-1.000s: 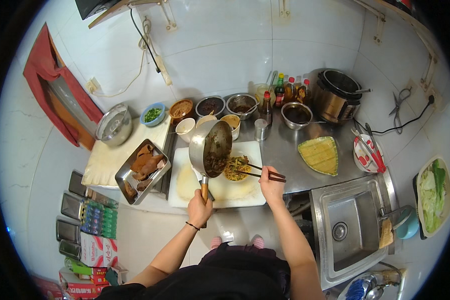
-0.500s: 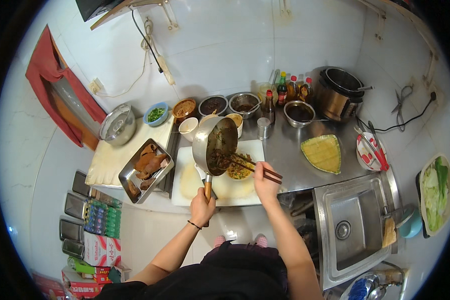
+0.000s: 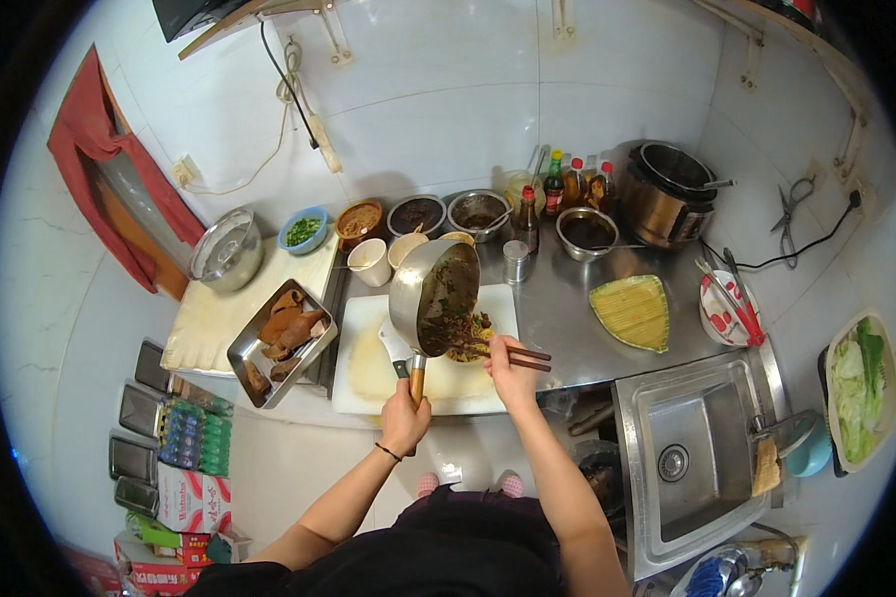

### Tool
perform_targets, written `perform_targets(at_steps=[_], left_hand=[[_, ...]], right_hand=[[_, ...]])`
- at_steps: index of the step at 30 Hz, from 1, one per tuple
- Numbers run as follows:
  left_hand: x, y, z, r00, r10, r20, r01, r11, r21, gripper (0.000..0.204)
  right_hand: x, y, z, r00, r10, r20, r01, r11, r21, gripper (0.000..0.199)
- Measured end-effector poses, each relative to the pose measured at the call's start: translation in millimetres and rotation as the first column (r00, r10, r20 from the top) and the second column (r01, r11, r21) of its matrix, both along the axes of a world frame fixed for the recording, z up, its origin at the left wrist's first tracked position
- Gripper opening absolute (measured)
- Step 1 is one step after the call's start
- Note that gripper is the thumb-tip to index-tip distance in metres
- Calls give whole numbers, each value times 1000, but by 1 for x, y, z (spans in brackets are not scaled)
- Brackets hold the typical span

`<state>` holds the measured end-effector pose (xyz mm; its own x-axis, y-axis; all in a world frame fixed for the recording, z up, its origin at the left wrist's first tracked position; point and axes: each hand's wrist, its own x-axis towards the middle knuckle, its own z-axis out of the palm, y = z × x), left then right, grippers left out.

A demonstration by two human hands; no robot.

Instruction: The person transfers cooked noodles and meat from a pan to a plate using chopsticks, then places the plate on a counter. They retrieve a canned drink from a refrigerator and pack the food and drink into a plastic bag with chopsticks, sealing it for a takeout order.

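My left hand (image 3: 405, 420) is closed around the wooden handle (image 3: 417, 378) of a metal wok (image 3: 406, 294). The wok is tipped on its side over a white cutting board (image 3: 361, 378), with its mouth facing right. Dark, saucy food clings to its inside and gathers at the lower rim. Chopsticks (image 3: 530, 360) are gripped in my right hand (image 3: 514, 380), their tips at the food by the rim. Yellow food (image 3: 466, 354) lies just below, partly hidden by wok and hand; its container cannot be made out. A knife (image 3: 394, 343) lies on the board beside the wok.
Left stands a metal tray (image 3: 260, 393) of brown cooked pieces. Behind are a bowl of chopped greens (image 3: 303, 231), several sauce bowls (image 3: 480, 214) and bottles (image 3: 574, 185). To the right are a yellow woven mat (image 3: 631, 312), a pressure cooker (image 3: 666, 204) and a sink (image 3: 687, 428).
The wok is tipped further, and dark food has slid to its lower rim over the yellow food. My right hand and the chopsticks have moved closer to the wok. The whole view has shifted slightly.
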<state>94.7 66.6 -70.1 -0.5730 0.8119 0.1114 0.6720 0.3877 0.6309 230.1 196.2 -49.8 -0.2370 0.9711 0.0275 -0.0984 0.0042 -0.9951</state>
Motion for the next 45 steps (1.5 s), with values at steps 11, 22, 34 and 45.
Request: perform_targets(at_steps=[11, 22, 34, 45], left_hand=[[2, 3, -5, 998, -35, -43, 33, 999, -38, 26], [-7, 1, -6, 993, -15, -113, 11, 999, -32, 26], [-21, 0, -9, 999, -27, -40, 29, 998, 55, 22], [-42, 4, -11, 996, -83, 15, 82, 995, 60, 20]], right_hand=[[3, 14, -3, 973, -171, 154, 153, 981, 122, 26], [18, 25, -20, 928, -272, 255, 239, 959, 154, 26], [13, -30, -19, 994, -96, 56, 83, 975, 205, 11], [20, -18, -39, 961, -210, 178, 100, 868, 486, 11]])
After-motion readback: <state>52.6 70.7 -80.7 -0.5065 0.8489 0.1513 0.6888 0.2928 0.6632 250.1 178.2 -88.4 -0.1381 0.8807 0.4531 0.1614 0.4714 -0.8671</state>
